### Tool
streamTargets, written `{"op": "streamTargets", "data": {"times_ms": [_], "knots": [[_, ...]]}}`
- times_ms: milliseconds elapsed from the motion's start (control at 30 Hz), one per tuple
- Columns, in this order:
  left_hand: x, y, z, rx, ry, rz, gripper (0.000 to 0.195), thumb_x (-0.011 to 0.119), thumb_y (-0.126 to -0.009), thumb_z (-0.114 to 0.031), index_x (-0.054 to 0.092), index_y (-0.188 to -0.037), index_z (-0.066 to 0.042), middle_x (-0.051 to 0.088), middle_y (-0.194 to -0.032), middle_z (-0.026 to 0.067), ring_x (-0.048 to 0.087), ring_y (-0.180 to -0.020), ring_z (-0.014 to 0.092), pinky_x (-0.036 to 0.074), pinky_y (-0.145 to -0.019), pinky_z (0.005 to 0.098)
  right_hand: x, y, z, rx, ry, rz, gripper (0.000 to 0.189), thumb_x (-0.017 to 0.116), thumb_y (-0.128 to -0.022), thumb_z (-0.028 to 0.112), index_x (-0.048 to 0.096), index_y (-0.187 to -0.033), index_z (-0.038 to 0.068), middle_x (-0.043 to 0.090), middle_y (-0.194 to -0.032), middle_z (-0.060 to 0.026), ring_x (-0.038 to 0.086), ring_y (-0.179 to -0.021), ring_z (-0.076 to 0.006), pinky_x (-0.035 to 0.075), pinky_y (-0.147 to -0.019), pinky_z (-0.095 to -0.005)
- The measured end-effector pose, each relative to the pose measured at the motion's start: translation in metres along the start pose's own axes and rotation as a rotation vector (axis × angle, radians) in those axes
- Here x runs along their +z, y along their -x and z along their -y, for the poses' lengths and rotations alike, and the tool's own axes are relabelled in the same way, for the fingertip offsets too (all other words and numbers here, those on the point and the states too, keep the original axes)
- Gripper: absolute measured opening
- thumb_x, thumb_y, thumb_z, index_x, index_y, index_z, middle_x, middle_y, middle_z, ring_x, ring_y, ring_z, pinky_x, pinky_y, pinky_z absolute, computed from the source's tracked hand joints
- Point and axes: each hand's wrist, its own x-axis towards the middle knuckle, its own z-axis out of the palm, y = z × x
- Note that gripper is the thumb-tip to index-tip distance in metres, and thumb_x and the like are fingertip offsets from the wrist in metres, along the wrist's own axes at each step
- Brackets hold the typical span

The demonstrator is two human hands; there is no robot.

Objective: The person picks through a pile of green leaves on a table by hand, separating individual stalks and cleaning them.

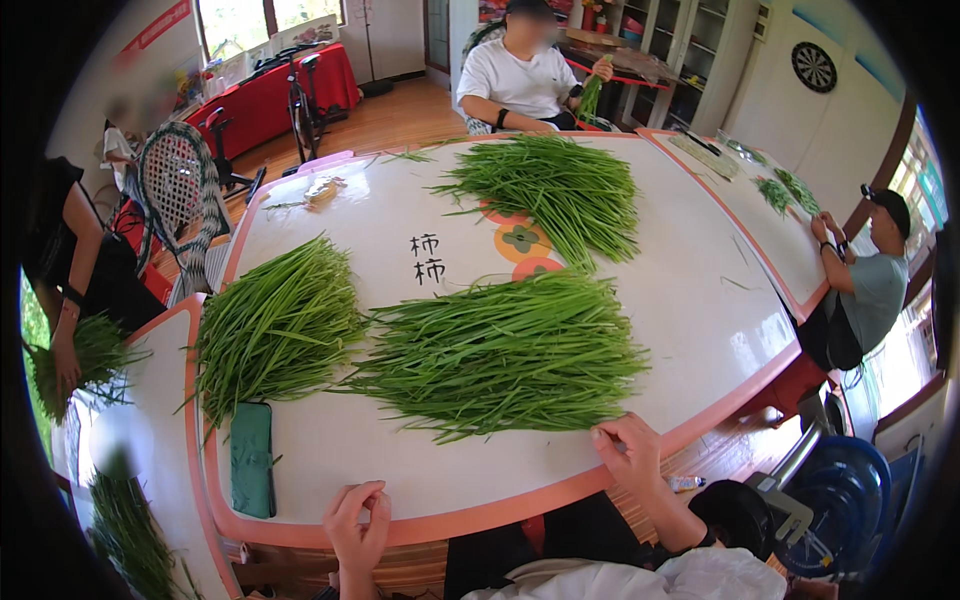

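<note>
My left hand (360,521) is over the table's near edge, fingers curled loosely with a gap between thumb and forefinger, holding nothing. Beside the near right end of a wide pile of long green leafy stalks, likely garlic chives (502,352), my right hand (630,446) rests with bent fingers and nothing seen in it. A second pile of green stalks (277,322) lies on the left, and a third green pile (555,195) lies towards the far side. A green phone case or wallet (253,461) lies at the table's near left corner.
The white table (697,300) has an orange border. Across it sits a person (517,82) holding green stalks. Another person (870,262) works at a right-hand table. On the left, a person's hand (66,356) touches a bundle of greens (97,352). A blue plastic item (840,502) stands at lower right.
</note>
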Motion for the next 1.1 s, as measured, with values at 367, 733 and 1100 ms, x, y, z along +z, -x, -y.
{"op": "streamTargets", "data": {"times_ms": [367,733,1100], "knots": [[0.001,0.007,0.002,0.021,0.013,0.007,0.010,0.061,-0.081,-0.005,0.063,-0.089,0.001,0.059,-0.075,0.0071,0.054,-0.064,0.014,0.044,-0.059,0.0251,0.004,0.007,-0.005,0.097,-0.069,-0.064,0.009,0.068,-0.079,0.013,0.066,-0.081,0.005,0.058,-0.066,-0.0063,0.053,-0.059,-0.0175,0.044,-0.053,-0.0289],[0.004,0.001,0.013,-0.192,0.237,-0.227,0.018,0.056,-0.089,-0.014,0.065,-0.091,0.002,0.057,-0.067,0.0015,0.046,-0.056,0.006,0.037,-0.052,0.0195,-0.002,0.001,-0.009,0.005,-0.143,0.046,0.012,0.064,-0.082,0.018,0.063,-0.079,0.007,0.059,-0.068,-0.0068,0.054,-0.067,-0.0258,0.044,-0.062,-0.0362],[0.003,-0.003,0.011,-0.317,0.026,-0.395,0.020,0.052,-0.092,-0.016,0.064,-0.088,0.001,0.050,-0.061,-0.0021,0.037,-0.052,0.003,0.028,-0.047,0.0177,-0.010,-0.001,-0.010,-0.193,-0.247,0.212,0.007,0.064,-0.080,0.017,0.060,-0.080,0.010,0.059,-0.071,-0.0030,0.053,-0.068,-0.0241,0.040,-0.067,-0.0355]]}}
